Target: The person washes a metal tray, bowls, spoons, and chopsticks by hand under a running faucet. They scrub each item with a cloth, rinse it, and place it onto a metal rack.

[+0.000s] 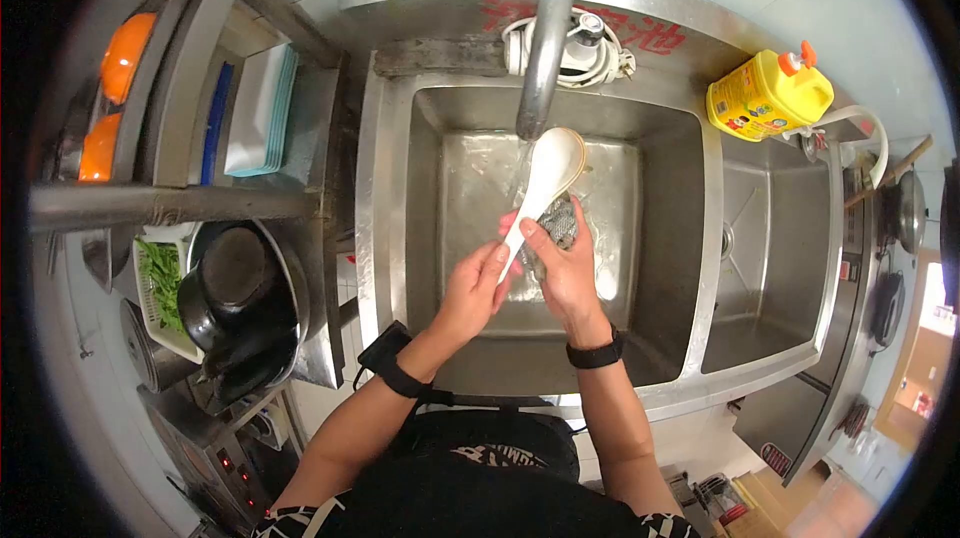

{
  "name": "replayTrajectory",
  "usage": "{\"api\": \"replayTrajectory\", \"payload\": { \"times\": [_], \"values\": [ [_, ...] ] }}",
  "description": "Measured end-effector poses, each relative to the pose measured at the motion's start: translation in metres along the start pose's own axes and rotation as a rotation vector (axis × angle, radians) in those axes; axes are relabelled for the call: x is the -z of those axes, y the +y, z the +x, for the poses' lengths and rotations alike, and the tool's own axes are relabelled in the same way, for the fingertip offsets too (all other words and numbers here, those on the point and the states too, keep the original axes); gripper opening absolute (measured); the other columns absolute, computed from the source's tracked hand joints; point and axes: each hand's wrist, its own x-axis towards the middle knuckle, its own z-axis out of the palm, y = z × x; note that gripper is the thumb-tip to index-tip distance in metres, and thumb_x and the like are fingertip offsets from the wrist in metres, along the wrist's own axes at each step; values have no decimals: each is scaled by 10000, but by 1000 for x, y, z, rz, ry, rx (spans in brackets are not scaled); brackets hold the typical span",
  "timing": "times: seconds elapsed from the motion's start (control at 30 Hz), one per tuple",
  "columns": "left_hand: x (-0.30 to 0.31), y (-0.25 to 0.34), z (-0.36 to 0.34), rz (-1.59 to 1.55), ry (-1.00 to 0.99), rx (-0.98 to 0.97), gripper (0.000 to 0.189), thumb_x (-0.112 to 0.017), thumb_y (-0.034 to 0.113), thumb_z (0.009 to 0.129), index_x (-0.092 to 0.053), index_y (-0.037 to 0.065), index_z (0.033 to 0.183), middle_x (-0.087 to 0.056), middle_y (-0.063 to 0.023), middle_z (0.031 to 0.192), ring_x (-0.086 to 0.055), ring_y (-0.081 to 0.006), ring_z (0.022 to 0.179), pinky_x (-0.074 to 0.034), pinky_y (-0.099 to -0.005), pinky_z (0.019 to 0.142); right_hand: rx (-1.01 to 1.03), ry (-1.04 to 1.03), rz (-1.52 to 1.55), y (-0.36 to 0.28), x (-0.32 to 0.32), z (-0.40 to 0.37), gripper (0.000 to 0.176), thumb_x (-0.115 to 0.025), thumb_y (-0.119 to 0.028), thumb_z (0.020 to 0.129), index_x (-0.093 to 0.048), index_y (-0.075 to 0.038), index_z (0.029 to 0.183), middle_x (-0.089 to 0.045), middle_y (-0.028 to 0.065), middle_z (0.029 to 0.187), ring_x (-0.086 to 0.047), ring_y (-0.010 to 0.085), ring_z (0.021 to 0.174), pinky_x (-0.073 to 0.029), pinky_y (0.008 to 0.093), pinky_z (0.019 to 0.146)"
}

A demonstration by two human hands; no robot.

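A large white spoon with a brown rim is held over the steel sink basin, its bowl pointing up and away from me, close below the tap. My left hand has its fingers closed round the end of the handle. In my right hand is a grey mesh scrubber, pressed beside the spoon's handle, which the thumb also touches. Water appears to run from the tap beside the spoon.
A yellow bottle with an orange cap stands at the back right, above a second basin. On the left are a rack with white trays, orange bowls, black pans and a basket of greens.
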Motion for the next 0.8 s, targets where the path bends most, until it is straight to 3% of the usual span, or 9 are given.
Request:
{"api": "replayTrajectory", "payload": {
  "times": [0.1,0.23,0.37,0.5,0.53,0.67,0.8],
  "values": [
    [1,1,2,16,-37,81,318,-396,295,909,-502,41,751,-405,20,474,-359,-53,385,-282,-200,366,42,33,44,0,2,-2,348,-582,-55,796,-397,3,1085,-588,149,884,-586,186,807,-486,285,650],
    [-7,9,5,204,-72,1,291,-402,296,906,-512,30,861,-474,-2,544,-407,-56,402,-319,-199,379,33,122,32,-5,0,-1,355,-598,-54,786,-404,-2,1079,-588,143,881,-589,179,804,-482,262,625],
    [-13,10,10,18,-80,49,275,-401,282,907,-499,29,950,-538,-26,646,-477,-63,482,-358,-187,414,14,170,136,-2,3,10,310,-590,-81,799,-430,-15,1056,-590,114,872,-582,150,748,-480,253,614],
    [-19,2,12,-33,132,-39,287,-394,282,910,-474,22,1001,-579,-59,755,-538,-84,617,-415,-188,497,-11,201,291,0,-4,15,250,-577,-101,811,-459,-25,1018,-592,85,860,-566,120,706,-474,244,608],
    [-17,0,12,12,199,-106,292,-392,285,911,-467,20,1011,-583,-68,772,-548,-91,646,-428,-192,521,-58,146,303,1,-1,17,509,-598,-86,795,-309,58,1188,-564,123,928,-566,143,796,-467,235,632],
    [-4,-2,12,-41,128,-71,303,-381,288,914,-460,15,1021,-573,-72,753,-539,-89,620,-436,-203,537,-66,66,226,1,1,23,531,-614,-86,781,-319,87,1187,-566,108,906,-552,126,768,-451,228,657],
    [9,7,18,-140,-74,20,347,-353,303,919,-439,10,1084,-550,-70,713,-515,-91,583,-430,-209,526,-118,71,87,0,6,24,589,-637,-107,765,-306,111,1201,-565,71,876,-524,107,723,-437,222,673]
  ]
}}
